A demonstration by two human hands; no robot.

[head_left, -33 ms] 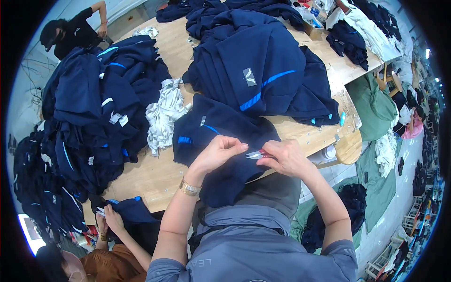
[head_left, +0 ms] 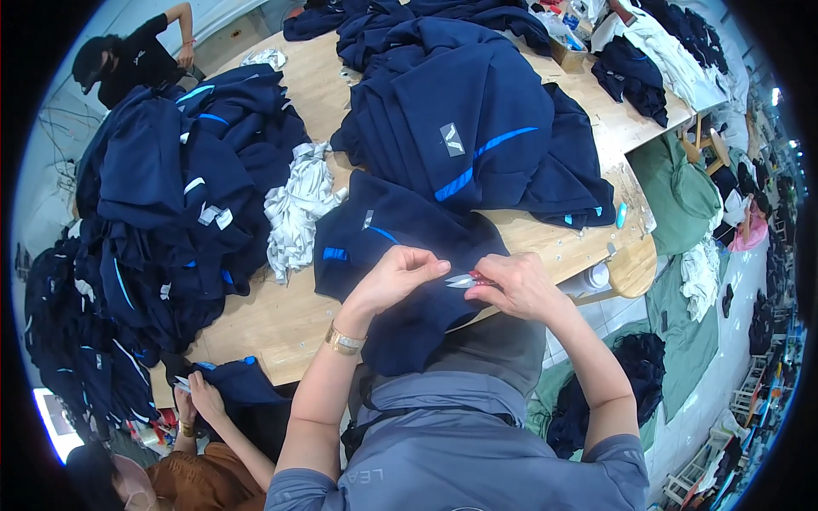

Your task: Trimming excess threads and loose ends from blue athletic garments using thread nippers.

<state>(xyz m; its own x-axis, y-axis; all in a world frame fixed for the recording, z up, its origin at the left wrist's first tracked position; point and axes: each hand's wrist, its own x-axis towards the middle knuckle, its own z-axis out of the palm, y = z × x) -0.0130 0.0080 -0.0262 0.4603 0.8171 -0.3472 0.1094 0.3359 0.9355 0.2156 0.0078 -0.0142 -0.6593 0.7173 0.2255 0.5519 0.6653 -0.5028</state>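
Observation:
My right hand [head_left: 515, 283] is closed around a pair of small thread snips [head_left: 461, 281] with silvery blades and a red grip. The blades point left, toward my left hand [head_left: 404, 271], whose thumb and fingers are pinched together just beside the tips. Whatever the pinch holds, if anything, is too fine to make out. Beneath both hands a navy garment [head_left: 409, 209] with blue patches and a small grey tag lies over the table edge and hangs down against my lap.
A large navy garment pile [head_left: 443, 102] rises beyond on the wooden table [head_left: 264, 332]. White fabric strips [head_left: 300, 209] lie beside another navy heap [head_left: 192, 162] at left. A co-worker's hands [head_left: 200, 399] work with snips at lower left; another person [head_left: 141, 55] stands far left.

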